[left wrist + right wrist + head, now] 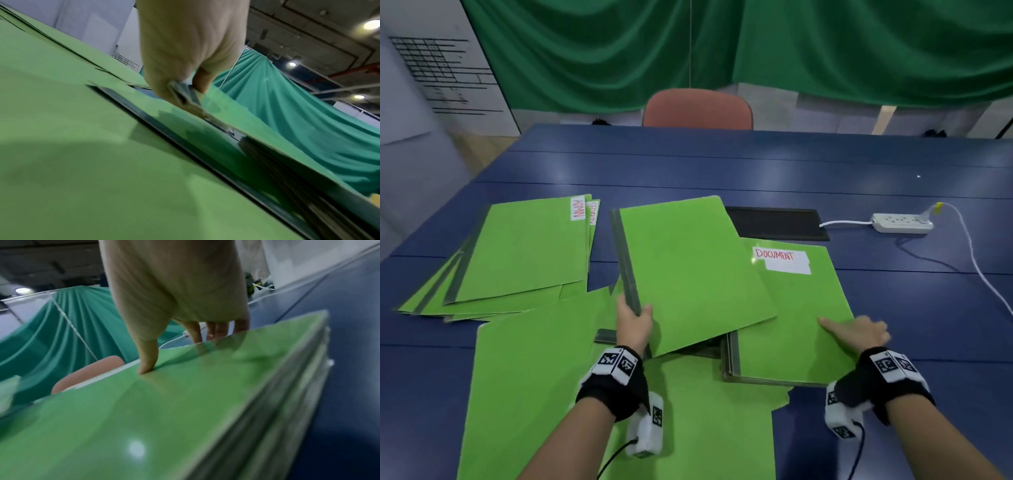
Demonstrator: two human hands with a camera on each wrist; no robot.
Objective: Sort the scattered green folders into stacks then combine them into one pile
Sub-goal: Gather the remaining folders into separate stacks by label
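Blue table (pixel 756 164), green curtain (pixel 722 44) behind. Far left, the fanned ADMIN stack (pixel 517 253) lies set aside. At centre the left hand (pixel 633 323) pinches the spine of a folder bundle (pixel 688 267), tilting it, probably to merge it with the DOCUMENT stack (pixel 791 325) on the right. The right hand (pixel 859 334) steadies that stack. Only its wrist view shows the thumb (pixel 147 356) pressing on top; the fingers drop past the edge, so I cannot tell whether it grips.

The left hand (pixel 634 322) grips a tilted bundle of green folders (pixel 695 270) by its spine edge. The right hand (pixel 859 330) holds the edge of the DOCUMENT stack (pixel 801 308).
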